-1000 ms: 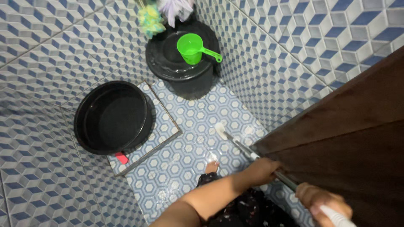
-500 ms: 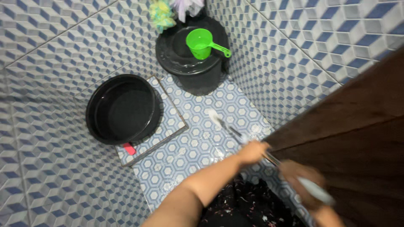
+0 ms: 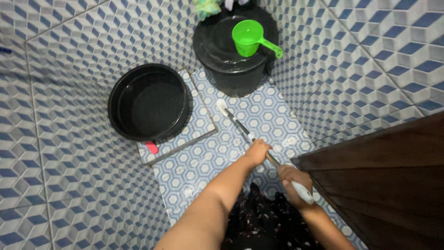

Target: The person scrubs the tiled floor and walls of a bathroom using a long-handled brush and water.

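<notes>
I hold a long-handled floor brush with both hands. Its white head rests on the wet hexagon-tiled floor, just in front of a black lidded bucket. My left hand grips the metal shaft halfway down. My right hand is closed round the white grip at the handle's upper end, close to my dark patterned clothing.
A green plastic scoop sits on the bucket's lid. A black round basin stands on a raised tiled step at the left, a small red object poking out beneath it. A brown wooden door fills the lower right; tiled walls enclose the corner.
The view has swung so the bucket and basin sit further right and higher. Both hands have pushed the brush forward, its head now nearer the bucket.
</notes>
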